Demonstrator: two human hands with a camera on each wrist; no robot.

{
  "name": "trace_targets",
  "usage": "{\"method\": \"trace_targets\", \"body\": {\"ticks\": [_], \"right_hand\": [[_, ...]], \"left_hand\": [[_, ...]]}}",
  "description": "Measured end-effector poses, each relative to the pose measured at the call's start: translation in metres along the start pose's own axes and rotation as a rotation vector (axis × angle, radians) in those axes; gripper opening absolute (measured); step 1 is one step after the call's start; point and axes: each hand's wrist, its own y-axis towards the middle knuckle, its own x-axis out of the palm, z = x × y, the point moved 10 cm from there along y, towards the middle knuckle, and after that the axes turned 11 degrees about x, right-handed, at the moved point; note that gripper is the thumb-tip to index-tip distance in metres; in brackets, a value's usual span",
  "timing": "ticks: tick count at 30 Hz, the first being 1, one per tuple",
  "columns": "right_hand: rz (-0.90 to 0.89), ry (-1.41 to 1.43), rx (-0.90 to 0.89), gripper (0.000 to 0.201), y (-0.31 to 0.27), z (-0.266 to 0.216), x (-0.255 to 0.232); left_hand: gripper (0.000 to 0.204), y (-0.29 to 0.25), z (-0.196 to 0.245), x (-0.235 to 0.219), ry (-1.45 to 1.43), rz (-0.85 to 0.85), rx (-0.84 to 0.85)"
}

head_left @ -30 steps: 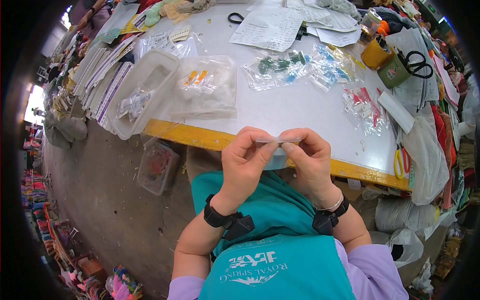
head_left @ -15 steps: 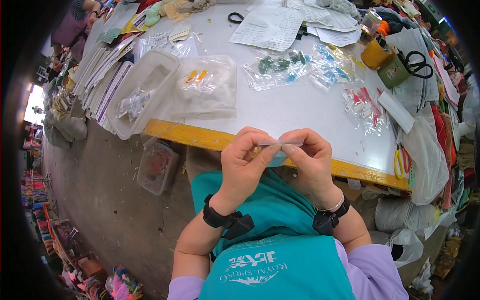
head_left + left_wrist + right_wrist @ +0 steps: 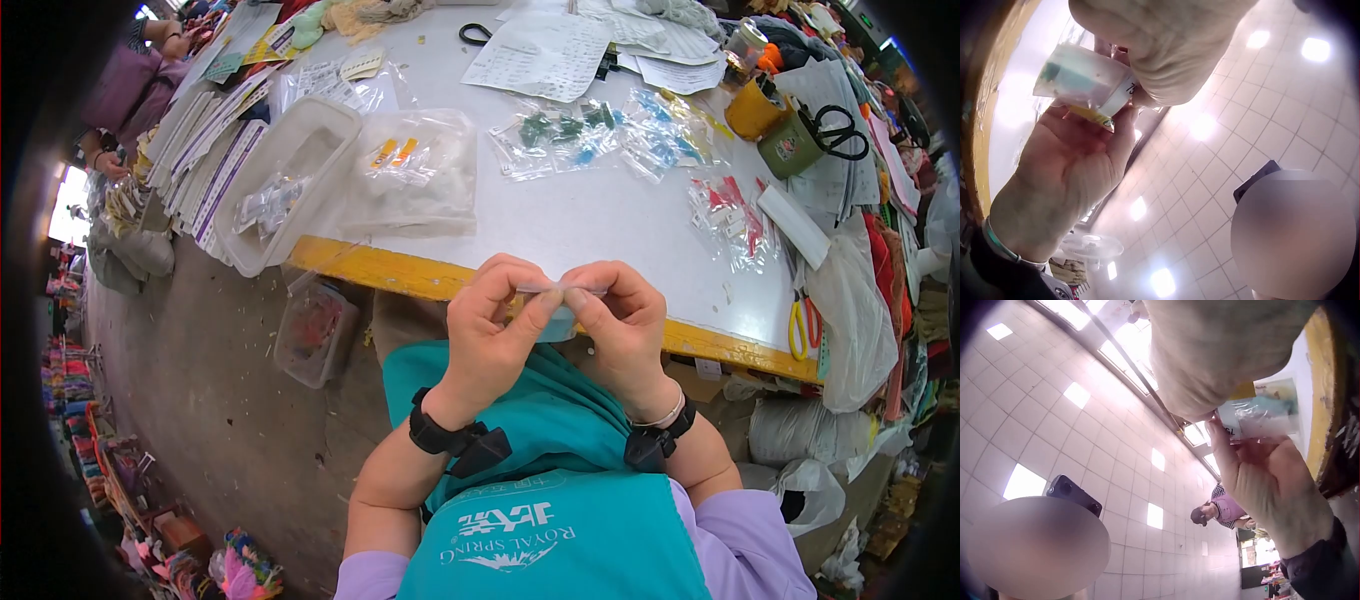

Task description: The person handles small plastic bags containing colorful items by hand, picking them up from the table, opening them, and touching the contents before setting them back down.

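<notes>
Bare table strip [image 3: 590, 225] ahead of hands; bag piles [image 3: 410, 175] left, scissors [image 3: 803, 325] right.

Our 2 hands meet before the table edge.
We pinch 1 packet [image 3: 556, 312] between left hand [image 3: 492, 330] and right hand [image 3: 622, 325]; tub [image 3: 285, 180] lies on the table [image 3: 600, 215], far left.

My head view is bright and evenly lit, fisheye-bent with black corners. Both wrist views glare from square white ceiling light panels [image 3: 1025, 481]; close skin blurs.
</notes>
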Motion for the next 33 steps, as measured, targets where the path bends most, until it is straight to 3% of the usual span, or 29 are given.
{"method": "trace_targets", "body": {"ticks": [8,20,26,33], "right_hand": [[-0.032,0.062,0.065,0.014,0.002,0.004,0.002],[-0.028,-0.039,-0.107,0.009,-0.001,-0.01,0.003],[-0.03,-0.063,-0.076,0.01,-0.001,-0.007,0.003],[-0.054,0.066,-0.019,0.007,0.005,-0.001,-0.003]], "left_hand": [[0.011,-0.001,-0.003,-0.006,-0.052,0.058,-0.03],[0.01,0.001,-0.002,-0.004,-0.032,0.033,-0.017],[0.007,-0.001,-0.002,-0.006,0.069,-0.018,-0.037],[0.01,-0.003,-0.013,-0.012,-0.178,0.099,-0.093]]}}
